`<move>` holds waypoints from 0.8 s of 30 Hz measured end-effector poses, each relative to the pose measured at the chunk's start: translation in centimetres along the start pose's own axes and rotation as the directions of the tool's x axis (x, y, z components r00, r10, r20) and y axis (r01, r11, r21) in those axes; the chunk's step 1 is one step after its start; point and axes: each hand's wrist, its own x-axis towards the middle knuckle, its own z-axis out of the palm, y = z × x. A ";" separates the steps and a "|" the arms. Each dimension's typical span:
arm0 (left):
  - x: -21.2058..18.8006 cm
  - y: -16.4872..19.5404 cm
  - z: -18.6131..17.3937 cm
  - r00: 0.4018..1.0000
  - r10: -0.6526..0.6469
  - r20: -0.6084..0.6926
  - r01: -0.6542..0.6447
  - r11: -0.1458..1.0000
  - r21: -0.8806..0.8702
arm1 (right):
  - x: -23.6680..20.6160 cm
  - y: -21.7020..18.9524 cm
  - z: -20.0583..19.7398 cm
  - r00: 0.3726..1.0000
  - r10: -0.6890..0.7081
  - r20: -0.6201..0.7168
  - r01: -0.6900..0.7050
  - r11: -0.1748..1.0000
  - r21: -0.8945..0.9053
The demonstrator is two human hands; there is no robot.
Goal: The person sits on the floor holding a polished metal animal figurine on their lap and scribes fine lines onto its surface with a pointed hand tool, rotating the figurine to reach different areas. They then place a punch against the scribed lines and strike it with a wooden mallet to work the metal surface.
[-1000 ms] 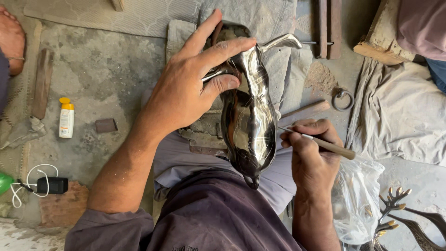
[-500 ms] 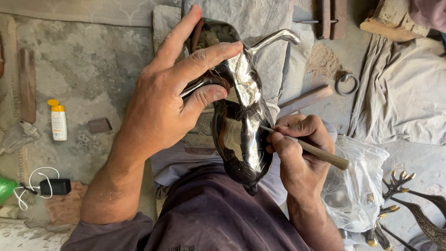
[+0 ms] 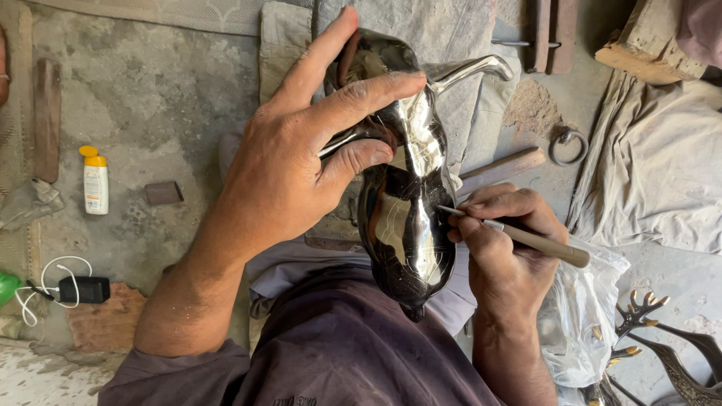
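Left hand (image 3: 301, 162): spread wide over the upper part of the polished metal figure (image 3: 410, 203), thumb and fingers wrapped round its narrow neck; the grip pins the piece so that it cannot roll or twist under the tool.
Right hand (image 3: 504, 248): closed in a pen grip on the engraving tool (image 3: 519, 237), fingers bunched near the tip, which gives fine control of the point.
Engraving tool: a thin metal point in a pale wooden handle; the tip touches the bulging side of the figure, the handle slants away to the right.
Polished metal figure: dark, mirror-bright, shaped like an animal with a curved spout-like part (image 3: 474, 71) at the far end; it lies lengthwise over the person's lap (image 3: 353, 346), rounded end towards the body, so the worked face is turned up to the eye. Fine scratched lines show near its lower end.
Cloth (image 3: 451, 30): grey, spread on the floor under the far end of the figure, likely as padding.
Floor (image 3: 150, 120): rough concrete; a small white bottle with a yellow cap (image 3: 95, 180) and a black charger with a white cable (image 3: 79, 289) lie well apart to the left.
Right side: a clear plastic bag (image 3: 583, 316) just beside the right forearm, a metal ring (image 3: 568, 146) farther off, and dark antlered metal figures (image 3: 669, 353) at the lower corner.
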 end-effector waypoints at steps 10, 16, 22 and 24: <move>0.2 -0.8 -0.2 0.999 -0.036 0.021 0.036 0.999 -0.012 | -0.2 -0.4 0.9 0.992 0.100 -0.074 -0.094 0.992 0.081; 0.1 -0.7 0.0 1.000 -0.007 0.006 0.007 1.000 0.008 | -0.2 -0.7 1.2 0.994 0.072 -0.080 -0.076 0.996 -0.054; -0.2 -0.8 0.1 1.000 -0.027 0.009 0.027 0.999 0.025 | 0.0 -0.7 0.7 0.999 -0.031 0.016 0.033 0.978 -0.206; -0.4 -1.0 0.1 1.000 -0.022 0.009 0.022 0.999 0.024 | 0.1 -0.6 0.5 0.997 -0.055 0.061 0.067 0.975 -0.210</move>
